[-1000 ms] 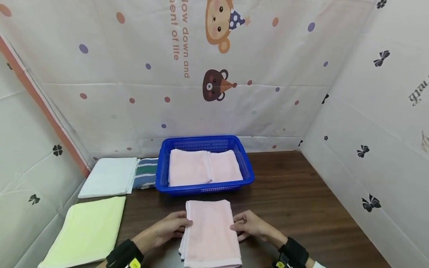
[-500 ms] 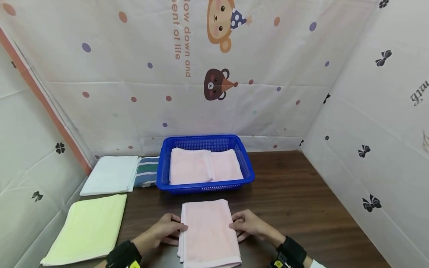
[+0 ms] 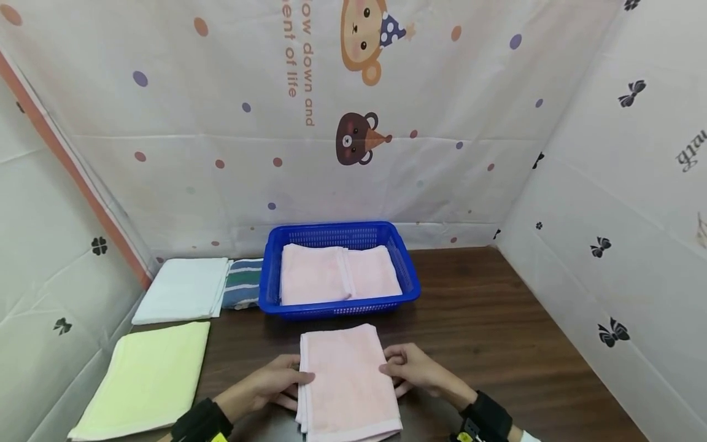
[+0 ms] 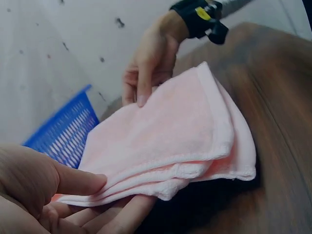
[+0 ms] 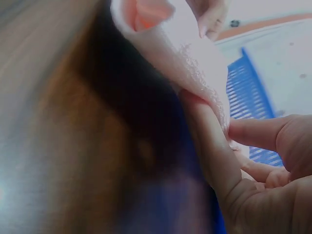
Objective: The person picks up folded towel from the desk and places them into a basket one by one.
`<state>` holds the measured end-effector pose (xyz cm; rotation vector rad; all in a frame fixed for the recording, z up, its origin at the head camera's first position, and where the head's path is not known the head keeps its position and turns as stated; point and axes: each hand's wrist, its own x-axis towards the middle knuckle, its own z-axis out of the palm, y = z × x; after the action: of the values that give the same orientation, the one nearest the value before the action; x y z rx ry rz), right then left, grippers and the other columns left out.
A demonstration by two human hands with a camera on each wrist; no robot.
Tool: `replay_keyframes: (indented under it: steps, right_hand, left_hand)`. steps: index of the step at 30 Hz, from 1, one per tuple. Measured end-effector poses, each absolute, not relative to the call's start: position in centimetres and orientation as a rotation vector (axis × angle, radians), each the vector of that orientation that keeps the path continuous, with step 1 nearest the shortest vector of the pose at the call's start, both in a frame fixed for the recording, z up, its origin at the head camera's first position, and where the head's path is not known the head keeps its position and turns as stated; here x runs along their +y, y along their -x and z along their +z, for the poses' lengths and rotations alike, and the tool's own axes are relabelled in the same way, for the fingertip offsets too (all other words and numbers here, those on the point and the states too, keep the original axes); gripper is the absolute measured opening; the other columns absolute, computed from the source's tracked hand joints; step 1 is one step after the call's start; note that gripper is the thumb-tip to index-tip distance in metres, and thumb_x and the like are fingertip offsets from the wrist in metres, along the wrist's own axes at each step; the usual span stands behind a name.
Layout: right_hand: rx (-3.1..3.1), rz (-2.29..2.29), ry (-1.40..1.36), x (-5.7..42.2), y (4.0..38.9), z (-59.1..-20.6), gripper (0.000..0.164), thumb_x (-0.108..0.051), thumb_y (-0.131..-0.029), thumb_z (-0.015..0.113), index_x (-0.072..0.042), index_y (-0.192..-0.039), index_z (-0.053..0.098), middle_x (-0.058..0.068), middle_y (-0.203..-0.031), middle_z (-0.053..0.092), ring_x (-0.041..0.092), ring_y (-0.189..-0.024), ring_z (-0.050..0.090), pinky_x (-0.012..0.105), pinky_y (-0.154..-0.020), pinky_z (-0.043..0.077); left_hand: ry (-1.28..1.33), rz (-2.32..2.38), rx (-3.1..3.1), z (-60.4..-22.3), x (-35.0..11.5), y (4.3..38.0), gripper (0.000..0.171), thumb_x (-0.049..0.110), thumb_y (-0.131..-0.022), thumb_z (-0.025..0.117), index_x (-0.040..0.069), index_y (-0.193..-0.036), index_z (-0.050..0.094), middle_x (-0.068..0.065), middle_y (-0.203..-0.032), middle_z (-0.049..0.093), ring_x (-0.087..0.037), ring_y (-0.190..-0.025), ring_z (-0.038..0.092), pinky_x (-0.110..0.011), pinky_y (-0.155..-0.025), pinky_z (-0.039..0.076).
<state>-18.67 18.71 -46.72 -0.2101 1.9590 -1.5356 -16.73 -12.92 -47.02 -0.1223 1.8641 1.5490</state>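
A folded pink towel (image 3: 348,380) with white hems is held between both hands in front of the basket. My left hand (image 3: 276,380) pinches its left side, thumb on top and fingers beneath the layered edges, as the left wrist view shows. At the opposite side, my right hand (image 3: 414,371) pinches the folded edge between thumb and fingers; the right wrist view shows this fold (image 5: 195,73) rounded and thick. The towel appears lifted off the table in the left wrist view. Behind it, a blue basket (image 3: 339,311) holds folded pink towels (image 3: 315,273) lying side by side and overlapping.
Left of the basket lie a folded white towel (image 3: 179,288) and a striped blue and green towel (image 3: 243,282). A folded yellow towel (image 3: 146,374) lies nearer, at the left. Patterned cloth walls (image 3: 221,184) enclose the brown wooden table (image 3: 497,344) at the back and sides.
The pink towel first shifted slightly left, with the left hand regripping its edge. Since then it has risen a little and moved slightly forward and right, with both hands still holding it.
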Motion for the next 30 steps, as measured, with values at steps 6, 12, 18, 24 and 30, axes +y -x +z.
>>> replay_keyframes:
  steps: [6,12,18,24,30]
  right_hand:
    - [1.987,-1.552,0.343,19.4,18.7,-42.0,0.026,-0.009,-0.100,0.063,0.009,-0.118,0.062,0.006,-0.090,0.073,0.016,-0.078,0.073,0.037,-0.065,0.064]
    - [2.204,-1.571,0.494,19.7,23.1,-36.7,0.037,-0.007,-0.100,0.062,0.015,-0.130,0.056,0.017,-0.101,0.075,0.013,-0.079,0.074,0.039,-0.067,0.064]
    - [2.353,-1.493,0.308,18.7,30.8,-32.8,0.039,-0.014,-0.103,0.060,0.007,-0.136,0.055,0.014,-0.110,0.070,0.017,-0.085,0.072,0.036,-0.073,0.064]
    - [2.425,-1.344,0.169,17.5,37.0,-32.3,0.039,-0.014,-0.105,0.056,0.008,-0.138,0.053,0.019,-0.115,0.062,0.023,-0.093,0.067,0.043,-0.086,0.063]
    - [2.431,-1.257,0.015,17.4,39.6,-33.7,0.012,-0.007,-0.103,0.058,0.005,-0.106,0.059,0.009,-0.088,0.060,0.020,-0.077,0.066,0.045,-0.085,0.063]
  left_hand:
    - [-0.127,1.665,1.753,-42.3,-14.0,16.5,0.045,0.018,-0.103,0.061,-0.003,-0.141,0.051,-0.008,-0.100,0.076,-0.020,-0.088,0.075,-0.040,-0.074,0.064]
    - [-0.258,1.742,1.823,-37.1,-14.7,20.8,0.035,0.019,-0.104,0.059,-0.004,-0.130,0.058,-0.007,-0.104,0.076,-0.021,-0.095,0.075,-0.043,-0.085,0.063]
    - [-0.082,1.686,2.029,-34.5,-13.7,29.5,0.015,0.021,-0.104,0.059,0.007,-0.102,0.064,0.004,-0.081,0.069,-0.011,-0.078,0.067,-0.029,-0.079,0.058]
    - [0.058,1.611,2.116,-34.9,-12.2,36.2,0.016,0.021,-0.106,0.056,0.004,-0.107,0.058,0.003,-0.081,0.063,-0.010,-0.075,0.062,-0.023,-0.070,0.056]
    - [0.160,1.607,2.103,-37.5,-10.3,38.9,0.030,0.017,-0.106,0.055,-0.004,-0.128,0.057,-0.005,-0.097,0.060,-0.015,-0.083,0.062,-0.024,-0.069,0.057]
